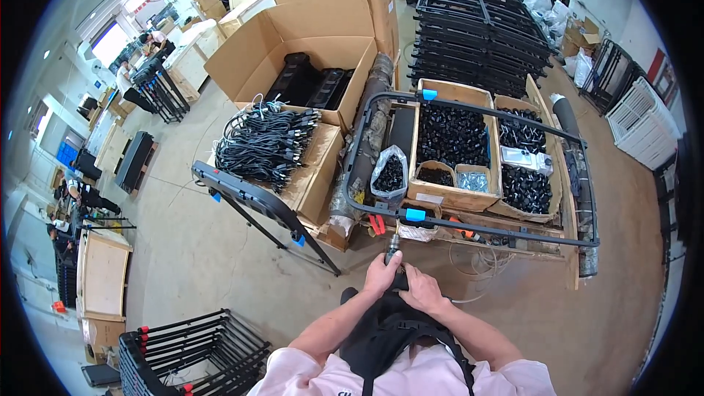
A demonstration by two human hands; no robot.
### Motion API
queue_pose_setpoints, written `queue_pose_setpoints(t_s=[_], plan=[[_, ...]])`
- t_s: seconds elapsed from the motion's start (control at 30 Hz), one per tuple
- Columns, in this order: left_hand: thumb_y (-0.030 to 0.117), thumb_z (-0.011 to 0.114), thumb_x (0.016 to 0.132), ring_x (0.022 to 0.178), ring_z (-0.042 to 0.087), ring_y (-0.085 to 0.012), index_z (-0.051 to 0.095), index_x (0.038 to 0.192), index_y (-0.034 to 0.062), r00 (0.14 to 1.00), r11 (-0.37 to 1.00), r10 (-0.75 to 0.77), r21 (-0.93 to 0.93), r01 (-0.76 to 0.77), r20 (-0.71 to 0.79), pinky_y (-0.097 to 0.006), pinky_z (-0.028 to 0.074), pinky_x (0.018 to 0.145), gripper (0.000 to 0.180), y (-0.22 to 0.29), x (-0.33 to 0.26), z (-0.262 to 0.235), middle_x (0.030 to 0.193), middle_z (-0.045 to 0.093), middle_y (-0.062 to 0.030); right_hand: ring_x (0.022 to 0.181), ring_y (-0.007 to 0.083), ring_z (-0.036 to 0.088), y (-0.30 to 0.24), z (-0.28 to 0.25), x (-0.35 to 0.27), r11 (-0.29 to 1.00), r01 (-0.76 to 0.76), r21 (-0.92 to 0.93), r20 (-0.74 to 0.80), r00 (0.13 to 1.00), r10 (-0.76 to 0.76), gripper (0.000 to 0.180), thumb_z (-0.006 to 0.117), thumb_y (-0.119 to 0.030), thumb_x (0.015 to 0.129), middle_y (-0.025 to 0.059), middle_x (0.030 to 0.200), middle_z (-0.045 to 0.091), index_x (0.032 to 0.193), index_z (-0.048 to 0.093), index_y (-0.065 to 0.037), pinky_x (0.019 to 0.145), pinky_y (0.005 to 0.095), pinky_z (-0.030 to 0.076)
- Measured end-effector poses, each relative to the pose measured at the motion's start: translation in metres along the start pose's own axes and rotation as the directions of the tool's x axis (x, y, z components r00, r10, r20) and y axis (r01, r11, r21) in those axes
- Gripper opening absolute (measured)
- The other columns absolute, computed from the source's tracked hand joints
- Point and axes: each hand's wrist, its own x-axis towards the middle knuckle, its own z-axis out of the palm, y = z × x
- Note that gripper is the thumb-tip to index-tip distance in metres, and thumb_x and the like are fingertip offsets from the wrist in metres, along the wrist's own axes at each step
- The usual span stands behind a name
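My left hand [380, 274] is closed around the front of a power drill [394, 243] with a metal chuck, low in front of my body. My right hand [423, 288] closes on the drill's dark rear part, mostly hidden by my fingers. A pale cord trails off to the right beside it. The drill's tip points away from me, at the near bar of a black tubular frame [484, 233] with rounded corners. This frame lies across the workbench and carries blue tape [415, 215]. Whether the tip touches the bar, I cannot tell.
Wooden bins hold black plastic parts [452, 136] and screws [472, 181]. Left of them are a bag of black parts [389, 174], a heap of black cables [268, 143] and an open carton [323, 29]. Stacked frames [198, 345] stand at lower left; people work far left.
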Motion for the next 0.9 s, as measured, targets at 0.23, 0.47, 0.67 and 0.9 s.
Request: queue_pose_setpoints(t_s=[0.23,0.47,0.67,0.9], plan=[[0.060,0.065,0.098,0.087,0.072,-0.0290,0.069,0.100,0.0002,1.000,0.994,-0.023,0.107,0.021,0.015,-0.043,0.055,0.082,0.060,0.016,0.001,-0.007,0.088,0.074,-0.0162,0.104,0.0464,0.070,0.001,0.006,0.007,0.999,-0.029,0.029,-0.001,1.000,0.029,0.089,0.084,-0.024,0.076,0.0312,0.121,0.068,0.148,0.040,0.004,0.090,0.0525,0.057],[0.060,0.066,0.097,0.089,0.074,-0.0307,0.067,0.100,0.0004,0.999,0.995,-0.019,0.100,0.016,0.029,-0.043,0.055,0.082,0.060,0.011,0.010,-0.004,0.090,0.074,-0.0178,0.098,0.0462,0.072,-0.002,0.001,0.011,0.999,-0.033,0.019,-0.024,0.999,0.033,0.092,0.084,-0.025,0.075,0.0292,0.113,0.071,0.151,0.037,0.001,0.087,0.0531,0.058],[0.060,0.066,0.096,0.091,0.073,-0.0335,0.066,0.104,0.0002,0.999,0.996,-0.015,0.086,0.011,0.049,-0.045,0.055,0.083,0.061,0.008,0.021,-0.001,0.092,0.074,-0.0205,0.096,0.0467,0.072,-0.005,-0.007,0.016,0.996,-0.092,-0.002,0.006,0.996,0.092,0.096,0.085,-0.025,0.074,0.0302,0.110,0.071,0.153,0.036,0.001,0.086,0.0540,0.057],[0.062,0.064,0.096,0.102,0.072,-0.0405,0.066,0.109,-0.0016,0.998,0.990,-0.053,0.132,0.047,0.045,-0.047,0.054,0.091,0.065,0.017,0.022,-0.001,0.103,0.074,-0.0263,0.104,0.0461,0.067,-0.004,-0.009,0.018,1.000,-0.023,-0.014,0.015,1.000,0.023,0.066,0.080,-0.019,0.077,0.0252,0.117,0.063,0.132,0.049,0.000,0.088,0.0547,0.056]])
